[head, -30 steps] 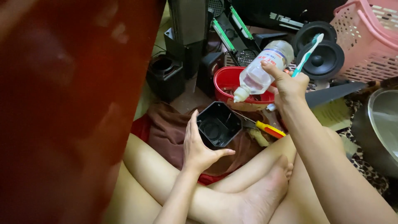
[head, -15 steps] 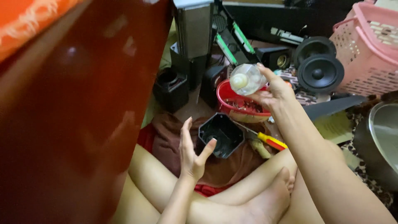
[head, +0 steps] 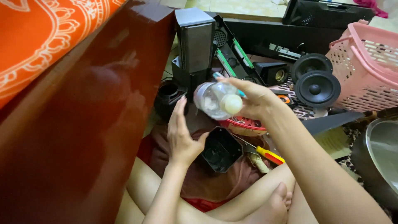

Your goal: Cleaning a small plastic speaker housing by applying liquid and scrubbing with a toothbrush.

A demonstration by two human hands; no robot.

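The right hand [head: 255, 99] has its grip closed around a clear plastic bottle [head: 215, 100] with a pale cap, held on its side in the air with the cap turned toward the camera, above a red bowl [head: 244, 126]. The left hand [head: 180, 137] is raised edge-on with fingers straight and together, its grip wide and holding nothing; its thumb lies against a black square speaker shell [head: 222, 149] that rests on a brown cloth [head: 207, 182] across the person's lap. Just right of the shell lies a screwdriver [head: 269, 155] with a yellow and red handle. Farther out, the floor is crowded with a grey speaker box [head: 195, 41], two round black speaker cones [head: 317, 89], a pink basket [head: 365, 70] and a metal pan [head: 381, 153]. A glossy dark red wooden panel [head: 83, 124] fills the left.
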